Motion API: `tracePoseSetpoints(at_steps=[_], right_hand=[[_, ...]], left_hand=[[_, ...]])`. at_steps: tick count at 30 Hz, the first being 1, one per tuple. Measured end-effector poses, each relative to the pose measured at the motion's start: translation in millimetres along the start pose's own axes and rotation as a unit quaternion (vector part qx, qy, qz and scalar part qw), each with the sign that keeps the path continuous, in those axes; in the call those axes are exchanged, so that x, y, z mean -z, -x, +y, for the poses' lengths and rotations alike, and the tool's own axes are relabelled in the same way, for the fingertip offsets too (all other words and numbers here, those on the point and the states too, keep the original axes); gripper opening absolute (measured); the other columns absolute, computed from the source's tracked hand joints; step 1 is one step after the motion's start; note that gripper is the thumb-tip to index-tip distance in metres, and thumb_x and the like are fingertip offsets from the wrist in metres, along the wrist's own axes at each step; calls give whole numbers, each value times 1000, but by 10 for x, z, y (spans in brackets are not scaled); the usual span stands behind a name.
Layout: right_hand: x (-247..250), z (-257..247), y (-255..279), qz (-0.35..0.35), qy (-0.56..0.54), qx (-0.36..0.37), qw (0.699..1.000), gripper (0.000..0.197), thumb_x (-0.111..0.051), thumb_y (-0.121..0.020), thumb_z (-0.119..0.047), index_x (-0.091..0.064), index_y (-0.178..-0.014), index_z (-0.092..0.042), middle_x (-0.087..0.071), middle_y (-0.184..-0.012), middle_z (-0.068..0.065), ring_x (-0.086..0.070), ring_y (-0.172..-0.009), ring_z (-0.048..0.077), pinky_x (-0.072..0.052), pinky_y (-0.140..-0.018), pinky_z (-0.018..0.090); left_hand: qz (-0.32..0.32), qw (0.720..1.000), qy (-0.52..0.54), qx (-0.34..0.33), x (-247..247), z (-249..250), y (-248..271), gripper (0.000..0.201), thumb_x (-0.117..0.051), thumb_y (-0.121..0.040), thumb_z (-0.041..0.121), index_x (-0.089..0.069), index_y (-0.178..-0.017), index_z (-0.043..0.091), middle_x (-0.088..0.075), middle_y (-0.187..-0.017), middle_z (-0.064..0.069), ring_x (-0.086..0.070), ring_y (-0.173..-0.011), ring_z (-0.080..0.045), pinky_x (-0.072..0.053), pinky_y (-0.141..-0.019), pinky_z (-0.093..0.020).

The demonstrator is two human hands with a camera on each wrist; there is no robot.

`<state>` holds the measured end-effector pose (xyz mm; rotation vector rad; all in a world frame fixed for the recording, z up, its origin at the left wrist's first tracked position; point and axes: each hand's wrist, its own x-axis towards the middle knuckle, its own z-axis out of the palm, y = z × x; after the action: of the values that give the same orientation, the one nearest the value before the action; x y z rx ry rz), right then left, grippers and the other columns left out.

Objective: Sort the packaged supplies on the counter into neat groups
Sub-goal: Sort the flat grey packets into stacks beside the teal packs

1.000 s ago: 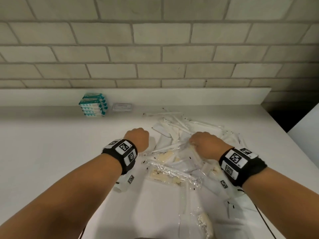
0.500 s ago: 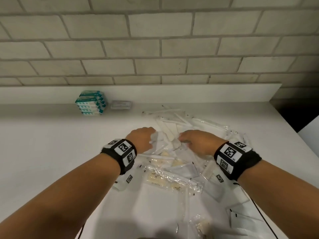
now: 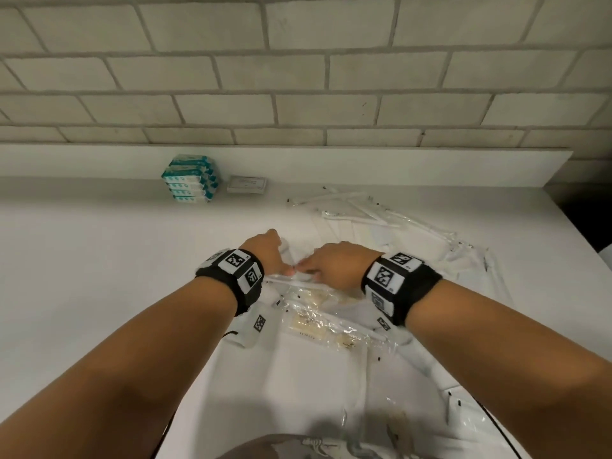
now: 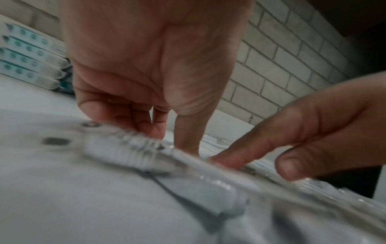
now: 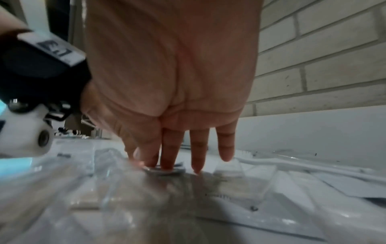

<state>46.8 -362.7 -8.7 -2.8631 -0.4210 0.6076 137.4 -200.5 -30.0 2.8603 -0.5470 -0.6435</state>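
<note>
Head view: both hands meet over a loose pile of clear packets (image 3: 318, 313) on the white worktop (image 3: 99, 260). A stack of teal-and-white boxes (image 3: 189, 179) and a flat white box (image 3: 246, 184) stand far left by the wall; their print is too small to read.

Left wrist view: the left hand (image 4: 146, 66) pinches a wrapped toothbrush (image 4: 133, 153).

Right wrist view: the right hand (image 5: 171, 74) presses straight fingertips (image 5: 167, 163) onto a small packet (image 5: 165, 170); its print is blurred.
</note>
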Motion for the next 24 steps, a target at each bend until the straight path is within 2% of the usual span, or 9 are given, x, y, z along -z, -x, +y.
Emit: tracePoseSetpoints(at_steps=[2,6,9,12,15,18,20,22,24], right_hand=[[24,-43,-62,4,42,3,999,42,-40,-101,-17,-49,-139,-32,-47,-145,-12,-49,-126,20,-39,-103,33],[39,-50,-154,50,44,-35,997,28,-52,-95,-24,-65,-120,-25,-63,-123,-6,-56,-111,21,-37,-100,37],[-18,-47,-145,59,53,-84,993,31,-56,-94,-26,-56,-124,-20,-65,-114,0,-57,-104,23,-40,-93,36],[-45,-7,-100,64,34,-135,988,45,-66,-88,-30,-49,-127,-15,-52,-122,6,-56,-102,27,-47,-89,40],[-52,-3,-77,43,7,-161,986,42,-64,-89,-16,-46,-126,-8,-49,-116,9,-57,-89,26,-49,-74,36],[-26,-30,-43,6,-8,-182,983,25,-49,-91,-8,-49,-115,-4,-54,-89,6,-53,-74,21,-43,-63,31],[-4,-45,13,-16,13,-186,982,15,-48,-89,-8,-55,-102,-7,-55,-91,7,-55,-77,23,-45,-67,31],[6,19,88,13,27,-193,981,15,-49,-87,-9,-56,-101,-11,-56,-97,7,-56,-84,24,-47,-74,33],[68,178,211,86,-48,-194,976,14,-50,-88,-6,-53,-101,-12,-56,-95,5,-54,-85,22,-47,-74,31]], left_hand=[[12,999,-32,22,20,-56,42,81,-76,-72,51,-42,-135,12,-52,-132,-8,-52,-119,-25,-46,-97,-35],[11,998,-34,54,28,-219,110,77,-75,-72,53,-48,-129,9,-55,-126,-9,-54,-115,-26,-47,-94,-35],[2,998,-6,57,-18,-325,135,75,-75,-74,50,-48,-129,6,-59,-125,-9,-56,-112,-25,-45,-90,-32],[7,998,21,61,-79,-365,176,73,-73,-78,47,-45,-131,6,-57,-126,-9,-55,-113,-26,-44,-90,-33],[45,996,56,50,-98,-301,289,52,-68,-84,38,-49,-119,6,-59,-117,-11,-56,-100,-26,-42,-80,-32],[135,982,135,2,-78,-130,454,26,-57,-90,34,-50,-95,10,-62,-94,-9,-57,-79,-25,-41,-66,-31],[154,973,162,-60,-59,58,604,24,-56,-91,36,-50,-88,13,-57,-81,-2,-57,-72,-23,-40,-59,-29],[130,968,166,-132,-59,265,771,22,-58,-91,36,-53,-93,15,-57,-81,3,-55,-74,-19,-38,-58,-24],[53,970,158,-178,-137,427,903,29,-57,-93,38,-55,-112,16,-60,-100,5,-56,-89,-16,-40,-68,-21]])
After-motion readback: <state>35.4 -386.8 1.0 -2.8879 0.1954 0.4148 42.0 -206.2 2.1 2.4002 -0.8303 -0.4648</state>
